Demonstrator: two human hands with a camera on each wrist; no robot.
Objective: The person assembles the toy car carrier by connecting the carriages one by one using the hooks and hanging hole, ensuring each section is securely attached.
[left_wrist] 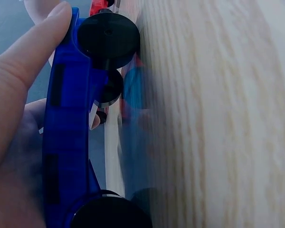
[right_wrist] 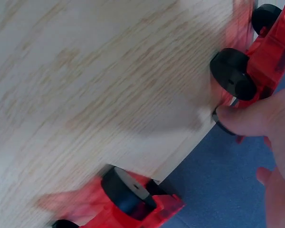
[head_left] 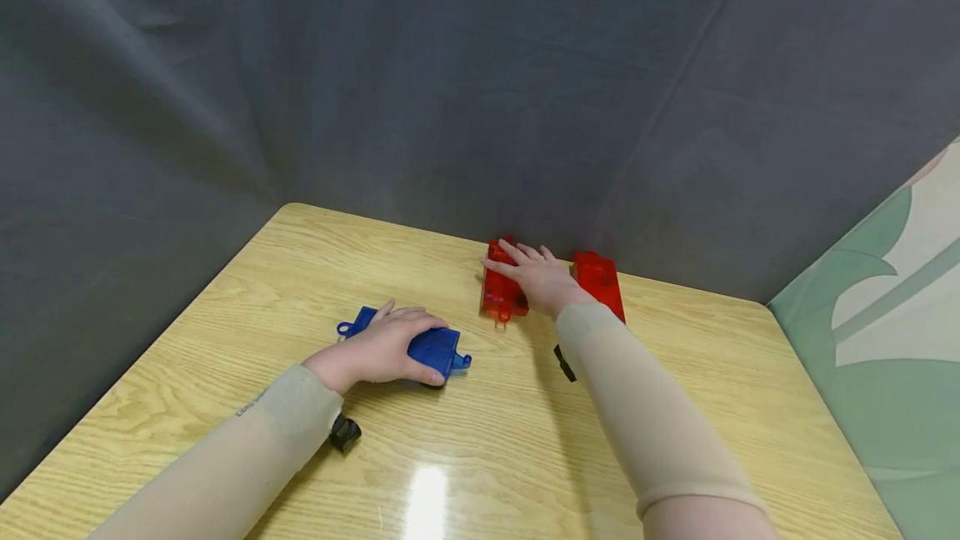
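Wood-grain tabletop (head_left: pixel 487 440): supports three translucent toy wagons; 12 o'clock points away from the person. Left hand (head_left: pixel 386 348) grips the blue toy wagon (head_left: pixel 433 350), thumb at its near edge, palm across the top. Ring coupling (head_left: pixel 345 328) at 10 o'clock; hook coupling (head_left: pixel 462 361) at 4 o'clock. At 2 o'clock from this unit, the right hand (head_left: pixel 543 282), fingers spread, overlies the first red toy wagon (head_left: pixel 501 294). Second red toy wagon (head_left: pixel 600 282): 3 o'clock from the first. Dark grey curtain (head_left: pixel 480 90): beyond the table's 12 o'clock edge.
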